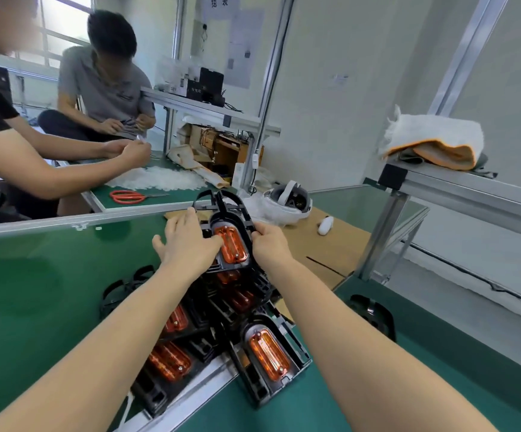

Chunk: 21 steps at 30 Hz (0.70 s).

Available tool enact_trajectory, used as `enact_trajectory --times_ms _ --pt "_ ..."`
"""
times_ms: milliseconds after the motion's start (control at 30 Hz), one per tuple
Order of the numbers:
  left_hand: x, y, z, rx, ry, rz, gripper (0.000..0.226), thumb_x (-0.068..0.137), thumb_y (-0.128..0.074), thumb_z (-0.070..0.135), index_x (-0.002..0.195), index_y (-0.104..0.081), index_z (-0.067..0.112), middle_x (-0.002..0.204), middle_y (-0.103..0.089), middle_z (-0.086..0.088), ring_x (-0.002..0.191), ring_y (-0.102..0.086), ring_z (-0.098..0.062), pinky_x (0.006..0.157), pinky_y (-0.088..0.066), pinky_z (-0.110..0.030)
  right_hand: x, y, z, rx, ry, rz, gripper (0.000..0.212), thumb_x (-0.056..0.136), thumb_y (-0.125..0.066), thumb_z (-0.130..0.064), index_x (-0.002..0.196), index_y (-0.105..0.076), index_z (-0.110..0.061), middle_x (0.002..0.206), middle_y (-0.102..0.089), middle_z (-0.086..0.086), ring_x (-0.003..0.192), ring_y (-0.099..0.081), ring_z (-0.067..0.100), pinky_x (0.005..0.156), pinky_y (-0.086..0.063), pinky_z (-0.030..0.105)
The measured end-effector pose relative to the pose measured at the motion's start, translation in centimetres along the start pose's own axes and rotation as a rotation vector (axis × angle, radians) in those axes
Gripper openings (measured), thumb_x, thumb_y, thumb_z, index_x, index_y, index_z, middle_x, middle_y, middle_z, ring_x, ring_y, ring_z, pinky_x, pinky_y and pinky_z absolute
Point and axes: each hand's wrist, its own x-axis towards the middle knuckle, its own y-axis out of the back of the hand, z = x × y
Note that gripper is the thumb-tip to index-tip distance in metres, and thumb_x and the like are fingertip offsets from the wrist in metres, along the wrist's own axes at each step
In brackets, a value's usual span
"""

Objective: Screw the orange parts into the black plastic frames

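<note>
Each black frame carries an orange part in its middle; several such frames lie in a pile on the green table. Behind are red scissors, a white headset and two seated people. The left hand lies open on the top frame, fingers spread. The right hand has its grip closed on this frame's right edge.

Upper left: two seated people work at a green bench. Red scissors lie beside a heap of clear scraps. Centre: a white headset on cardboard. Right: folded cloths on a metal shelf.
</note>
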Motion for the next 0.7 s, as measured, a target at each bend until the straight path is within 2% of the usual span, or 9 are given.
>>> enact_trajectory --times_ms 100,167,233,333,533,700 --pt "0.8 -0.6 -0.7 0.025 0.022 -0.011 0.064 0.086 -0.054 0.032 0.141 -0.029 0.012 0.148 -0.035 -0.005 0.140 -0.021 -0.024 0.112 -0.016 -0.054 1.0 -0.7 0.0 -0.060 -0.020 -0.051 0.036 0.102 -0.034 -0.007 0.128 -0.059 -0.009 0.124 -0.062 0.013 0.109 -0.059 0.028 0.093 -0.049 0.035" --pt "0.9 -1.3 -1.3 0.051 0.019 -0.034 0.064 0.088 -0.052 0.035 0.143 -0.027 0.012 0.151 -0.030 -0.004 0.140 -0.021 -0.024 0.112 -0.017 -0.055 1.1 -1.0 0.2 -0.093 -0.038 -0.103 0.037 0.104 -0.036 -0.012 0.137 -0.052 -0.008 0.134 -0.056 0.011 0.114 -0.054 0.023 0.092 -0.041 0.028" --pt "0.9 -2.1 -2.0 0.077 0.011 -0.044 0.067 0.090 -0.051 0.038 0.145 -0.024 0.013 0.156 -0.021 -0.001 0.142 -0.018 -0.024 0.113 -0.015 -0.055 1.1 -1.1 0.9 -0.120 -0.042 -0.135 0.038 0.104 -0.037 -0.016 0.139 -0.049 -0.004 0.139 -0.052 0.014 0.125 -0.049 0.027 0.098 -0.038 0.031" --pt "1.0 -2.9 -2.7 0.093 0.003 -0.031 0.075 0.091 -0.051 0.041 0.150 -0.013 0.015 0.160 -0.008 0.001 0.145 -0.010 -0.022 0.114 -0.010 -0.054 0.8 -1.1 1.8 -0.113 -0.051 -0.150 0.037 0.105 -0.036 -0.019 0.134 -0.051 -0.001 0.137 -0.054 0.016 0.127 -0.048 0.031 0.101 -0.037 0.035" --pt "0.7 -3.5 -2.5 0.113 -0.008 0.010 0.080 0.092 -0.050 0.045 0.151 -0.006 0.014 0.160 -0.002 0.001 0.146 -0.006 -0.022 0.115 -0.008 -0.054 0.6 -1.5 2.4 -0.082 -0.049 -0.147 0.040 0.106 -0.031 -0.021 0.140 -0.046 -0.006 0.141 -0.050 0.013 0.129 -0.044 0.027 0.094 -0.033 0.026" --pt "0.1 -3.3 -2.3 0.190 -0.025 0.029 0.072 0.097 -0.034 0.050 0.152 -0.006 0.013 0.161 0.005 0.001 0.147 0.004 -0.021 0.114 0.000 -0.057 0.2 -1.2 2.5 -0.148 -0.045 -0.176 0.049 0.107 -0.024 -0.028 0.149 -0.028 -0.003 0.155 -0.032 0.013 0.142 -0.028 0.028 0.112 -0.023 0.033"
